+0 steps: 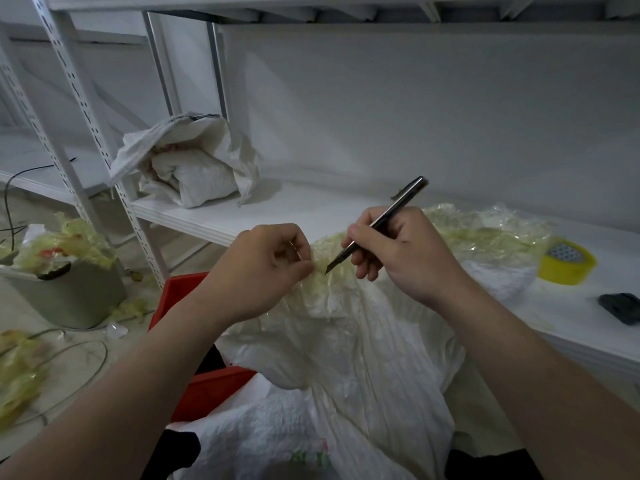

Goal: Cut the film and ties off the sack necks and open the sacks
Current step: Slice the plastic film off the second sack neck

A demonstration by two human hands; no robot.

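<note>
Seen from your head, your left hand (273, 268) pinched the yellowish clear film (329, 285) binding the crumpled white woven sack's (363, 358) neck, mid-frame. At its three o'clock, your right hand (398, 251) gripped a slim metal craft knife (408, 197), blade tip against the film.

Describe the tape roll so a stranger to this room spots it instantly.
Start at the white shelf board running across the view. Follow it rightward past the heap of crumpled yellowish film to the tape roll, lying hole-up. It is the only solid bright-yellow ring there; the dark object beside it is flat and blackish.
</note>
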